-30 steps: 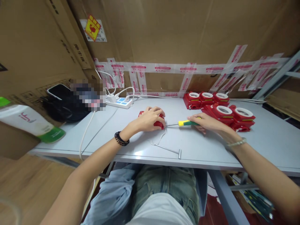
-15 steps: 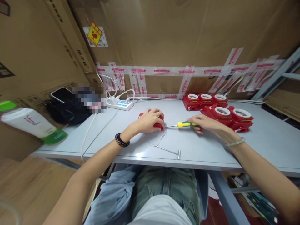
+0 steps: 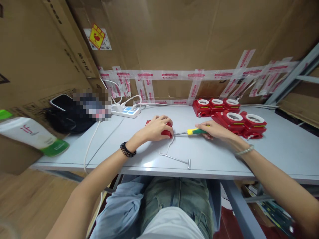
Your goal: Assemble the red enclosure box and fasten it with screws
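Note:
A red box-shaped housing (image 3: 167, 133) lies on the grey-white table, mostly covered by my left hand (image 3: 159, 128), whose fingers wrap over it. My right hand (image 3: 209, 129) grips a screwdriver (image 3: 194, 131) with a yellow and green handle. Its metal shaft points left, and the tip meets the right side of the housing; the exact contact point is too small to make out. From that side a thin cord runs down to a small metal T-shaped hammer (image 3: 175, 158) lying near the table's front edge.
Several red housings with white rings (image 3: 234, 117) stand at the back right. A white power strip (image 3: 127, 112) with plugs is behind my left hand. On the left are a phone (image 3: 62, 101) on a black bag and a white-green bottle (image 3: 32, 134). Taped cardboard (image 3: 169, 33) walls the back.
The whole view has shifted slightly. My left hand still holds the housing, and the screwdriver stays against its side, with my right hand's grip on the handle slightly changed.

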Action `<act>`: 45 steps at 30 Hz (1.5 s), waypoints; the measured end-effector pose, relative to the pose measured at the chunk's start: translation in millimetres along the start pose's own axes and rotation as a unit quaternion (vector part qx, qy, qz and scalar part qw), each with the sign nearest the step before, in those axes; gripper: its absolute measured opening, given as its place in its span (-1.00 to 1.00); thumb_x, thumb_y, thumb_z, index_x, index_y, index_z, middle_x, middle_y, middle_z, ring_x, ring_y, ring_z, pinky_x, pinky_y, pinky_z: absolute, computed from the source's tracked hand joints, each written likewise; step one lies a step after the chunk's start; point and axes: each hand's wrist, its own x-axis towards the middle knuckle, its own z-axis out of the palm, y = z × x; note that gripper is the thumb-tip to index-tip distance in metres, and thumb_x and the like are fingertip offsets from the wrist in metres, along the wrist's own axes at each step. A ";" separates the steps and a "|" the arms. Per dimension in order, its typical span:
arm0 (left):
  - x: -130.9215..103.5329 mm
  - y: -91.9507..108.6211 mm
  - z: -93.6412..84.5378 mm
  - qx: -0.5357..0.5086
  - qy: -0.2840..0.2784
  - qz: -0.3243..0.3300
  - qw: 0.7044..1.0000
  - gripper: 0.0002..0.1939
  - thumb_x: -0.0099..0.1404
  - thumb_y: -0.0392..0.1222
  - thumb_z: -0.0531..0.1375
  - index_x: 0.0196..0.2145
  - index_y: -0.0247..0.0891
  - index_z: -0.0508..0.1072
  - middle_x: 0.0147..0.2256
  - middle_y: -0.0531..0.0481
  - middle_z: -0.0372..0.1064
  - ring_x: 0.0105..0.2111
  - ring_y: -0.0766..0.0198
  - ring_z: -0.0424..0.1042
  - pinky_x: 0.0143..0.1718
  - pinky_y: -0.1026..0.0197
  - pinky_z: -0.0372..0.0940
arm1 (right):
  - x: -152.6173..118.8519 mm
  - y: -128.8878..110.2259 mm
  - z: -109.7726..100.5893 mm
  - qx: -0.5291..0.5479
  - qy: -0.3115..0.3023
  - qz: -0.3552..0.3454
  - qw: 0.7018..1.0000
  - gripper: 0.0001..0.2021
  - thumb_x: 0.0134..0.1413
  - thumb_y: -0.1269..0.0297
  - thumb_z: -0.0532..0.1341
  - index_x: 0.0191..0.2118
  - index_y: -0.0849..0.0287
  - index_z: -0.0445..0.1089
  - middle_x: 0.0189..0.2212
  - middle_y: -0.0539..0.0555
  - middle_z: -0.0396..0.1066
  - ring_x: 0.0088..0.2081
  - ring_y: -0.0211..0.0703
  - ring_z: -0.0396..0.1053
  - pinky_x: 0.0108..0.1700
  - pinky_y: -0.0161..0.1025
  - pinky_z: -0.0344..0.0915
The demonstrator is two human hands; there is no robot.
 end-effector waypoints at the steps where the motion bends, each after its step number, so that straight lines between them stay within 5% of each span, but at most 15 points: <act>1: 0.0 0.5 -0.3 0.003 -0.002 -0.001 1.000 -0.87 0.29 -0.12 0.22 -0.22 -0.03 0.56 -0.04 -0.05 0.32 0.07 0.02 0.19 -0.05 0.03 0.04 | 1.0 0.1 0.9 0.000 0.003 0.001 1.000 -0.50 0.15 -0.07 0.14 -0.65 0.15 0.13 -0.80 -0.08 0.14 -0.74 -0.43 0.03 -0.65 -0.34 -0.01; 11: -0.8 1.6 1.4 0.061 -0.009 0.007 0.998 -0.83 0.30 -0.08 0.22 -0.15 0.01 0.53 -0.05 -0.06 0.32 0.05 -0.03 0.18 -0.04 -0.02 0.04 | 1.6 -2.5 4.2 0.114 -0.018 0.008 0.993 -0.55 -0.06 -0.12 0.31 -0.54 0.16 0.20 -0.76 -0.12 0.14 -0.73 -0.44 0.05 -0.69 -0.39 -0.08; 18: -0.3 3.6 -0.2 0.060 -0.017 0.001 0.998 -0.81 0.29 -0.10 0.22 -0.13 0.01 0.52 -0.05 -0.07 0.31 0.02 -0.03 0.19 -0.06 -0.01 0.05 | -9.8 -16.3 -14.3 0.096 0.105 -0.030 0.989 -0.58 -0.04 -0.10 0.30 -0.52 0.17 0.26 -0.73 -0.07 0.19 -0.69 -0.41 0.08 -0.64 -0.36 0.00; 23: -1.0 2.7 -0.9 0.058 -0.009 0.004 0.998 -0.83 0.28 -0.10 0.23 -0.16 -0.03 0.54 -0.05 -0.09 0.32 0.00 -0.02 0.18 -0.08 0.01 0.06 | -16.8 -9.7 -23.5 -0.064 0.238 -0.052 0.968 -0.58 0.00 -0.16 0.23 -0.42 0.17 0.34 -0.71 -0.03 0.24 -0.66 -0.34 0.11 -0.59 -0.31 0.02; 34: -5.9 5.8 -12.7 0.045 0.004 0.020 0.999 -0.81 0.32 -0.09 0.21 -0.14 -0.04 0.56 -0.08 -0.08 0.34 -0.02 0.00 0.14 -0.03 0.00 0.06 | -15.9 -3.6 -18.1 -0.251 0.156 -0.081 0.952 -0.61 0.01 -0.09 0.20 -0.29 0.18 0.42 -0.39 0.10 0.46 -0.39 -0.13 0.33 -0.34 -0.23 0.17; 40: -14.8 42.7 -44.4 -0.045 0.020 0.107 0.993 -0.77 0.37 -0.02 0.14 -0.11 -0.01 0.55 -0.04 -0.06 0.34 0.02 0.05 0.14 0.05 0.03 0.09 | -15.7 -1.9 -17.8 -0.263 0.138 -0.084 0.951 -0.60 0.03 -0.11 0.17 -0.29 0.18 0.41 -0.44 0.08 0.43 -0.43 -0.17 0.28 -0.38 -0.26 0.10; 45: -9.2 86.7 -40.7 -0.029 -0.026 0.222 0.974 -0.78 0.38 -0.02 0.12 -0.10 0.02 0.53 -0.04 -0.04 0.36 0.03 0.04 0.17 -0.02 0.04 0.11 | -14.6 0.9 -17.7 -0.269 0.132 -0.097 0.949 -0.59 0.02 -0.14 0.18 -0.32 0.16 0.40 -0.49 0.05 0.39 -0.47 -0.19 0.25 -0.40 -0.27 0.06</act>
